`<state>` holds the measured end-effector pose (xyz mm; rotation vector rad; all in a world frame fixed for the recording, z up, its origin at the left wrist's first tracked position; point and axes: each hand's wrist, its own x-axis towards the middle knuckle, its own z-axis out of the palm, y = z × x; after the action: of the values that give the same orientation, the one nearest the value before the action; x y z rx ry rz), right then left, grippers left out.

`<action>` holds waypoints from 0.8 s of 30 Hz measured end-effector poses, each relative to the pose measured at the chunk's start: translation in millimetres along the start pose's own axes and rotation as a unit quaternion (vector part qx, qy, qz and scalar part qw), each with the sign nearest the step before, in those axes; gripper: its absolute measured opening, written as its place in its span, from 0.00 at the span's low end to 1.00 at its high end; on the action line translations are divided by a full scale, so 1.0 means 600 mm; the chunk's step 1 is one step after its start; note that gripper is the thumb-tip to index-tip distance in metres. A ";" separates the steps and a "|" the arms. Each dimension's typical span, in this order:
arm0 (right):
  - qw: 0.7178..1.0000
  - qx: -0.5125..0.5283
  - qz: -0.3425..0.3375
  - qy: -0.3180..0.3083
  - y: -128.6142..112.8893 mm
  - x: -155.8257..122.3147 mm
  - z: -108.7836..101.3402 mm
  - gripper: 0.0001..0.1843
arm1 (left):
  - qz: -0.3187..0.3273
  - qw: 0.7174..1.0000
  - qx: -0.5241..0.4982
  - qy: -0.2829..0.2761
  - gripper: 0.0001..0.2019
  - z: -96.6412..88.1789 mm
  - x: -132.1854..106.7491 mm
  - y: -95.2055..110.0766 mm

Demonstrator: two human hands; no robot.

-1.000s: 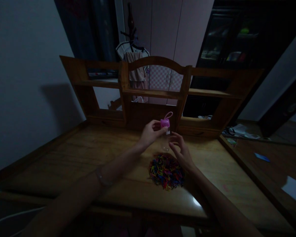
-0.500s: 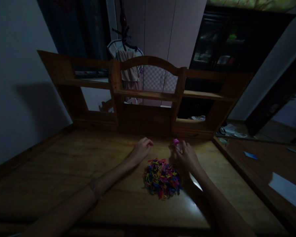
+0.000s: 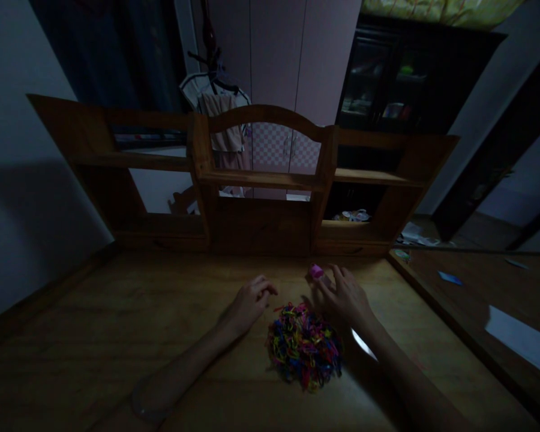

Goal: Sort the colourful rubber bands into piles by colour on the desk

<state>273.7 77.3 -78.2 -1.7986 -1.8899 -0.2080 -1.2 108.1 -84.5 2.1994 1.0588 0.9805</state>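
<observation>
A heap of small multicoloured loops (image 3: 305,347), perhaps rubber bands, lies on the wooden desktop between my forearms. Just left of the heap's far edge is my left hand (image 3: 251,303), its fingers loosely bent and a little apart, with nothing visible in them. Beyond the heap on the right, my right hand (image 3: 347,294) has its thumb and fingers around a small clear container with a pink cap (image 3: 315,271). The cap points up and to the left, and the fingers partly hide the clear body.
A wooden shelf unit (image 3: 261,179) stands along the desk's back edge. To the right, a lower brown surface (image 3: 459,306) carries a white sheet (image 3: 522,342) and a small blue card (image 3: 450,278). A wall borders the desk on the left. The room is dim.
The camera view has shifted, so the heap and the desk sit lower in the picture. My left hand's fingers have loosened slightly. My right hand stays at the pink-capped container, its fingers more spread.
</observation>
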 end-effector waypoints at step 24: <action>0.936 0.204 -0.123 0.259 -0.177 -0.106 -0.227 0.20 | 0.021 0.999 -0.039 -0.018 0.13 0.014 0.000 -0.005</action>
<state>205.7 -51.5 33.7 -1.0956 -1.6183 -0.3159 4.1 108.6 -91.5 2.1760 0.9447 0.9805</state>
